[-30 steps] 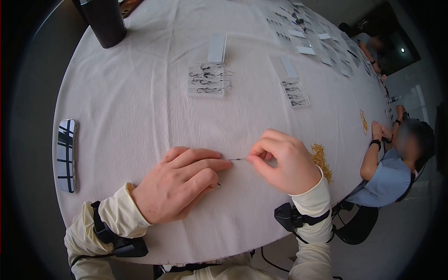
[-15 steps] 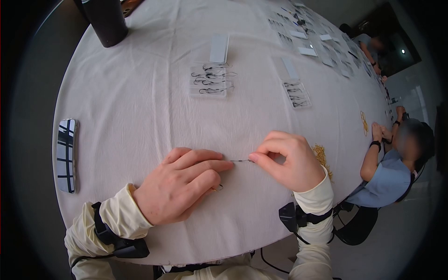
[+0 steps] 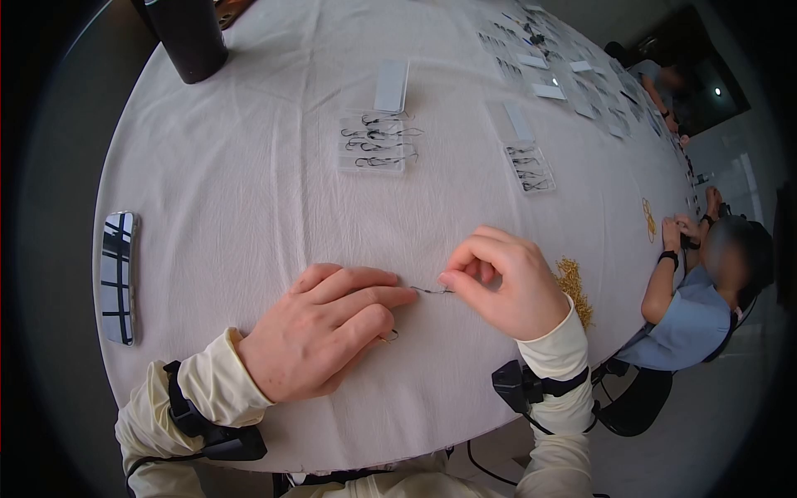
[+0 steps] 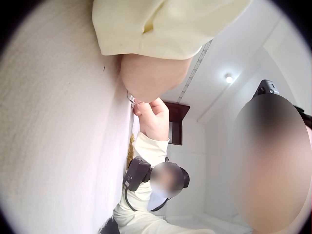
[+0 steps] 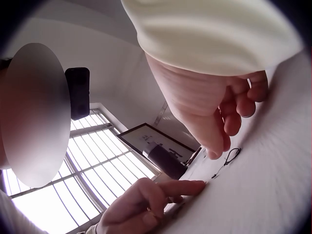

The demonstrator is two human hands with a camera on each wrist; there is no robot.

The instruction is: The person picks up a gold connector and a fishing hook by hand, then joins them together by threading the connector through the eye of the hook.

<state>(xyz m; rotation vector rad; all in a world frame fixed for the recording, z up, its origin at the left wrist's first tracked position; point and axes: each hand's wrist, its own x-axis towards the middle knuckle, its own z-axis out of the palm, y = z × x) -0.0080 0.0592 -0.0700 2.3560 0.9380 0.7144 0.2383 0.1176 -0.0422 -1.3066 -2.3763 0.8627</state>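
Note:
My left hand lies palm down on the cloth, two fingers stretched over one end of a thin dark fishing line. The bend of a fish hook pokes out beneath its index finger; the thumb and the hook's shank are hidden. From the right, my right hand pinches at the line's other end with thumb and index finger, its other fingers loosely curled. A small dark loop of the fishing line shows beside the right thumb in the right wrist view.
Ahead, an open clear box holds several rigged hooks; a similar box stands farther right. A golden heap lies beside the right wrist. A phone lies left, a dark tumbler behind. Another person sits right.
The line between the hands was straight and now sags in a slight curve. My right fingertips shifted slightly right, then back left. The left hand stays almost in place.

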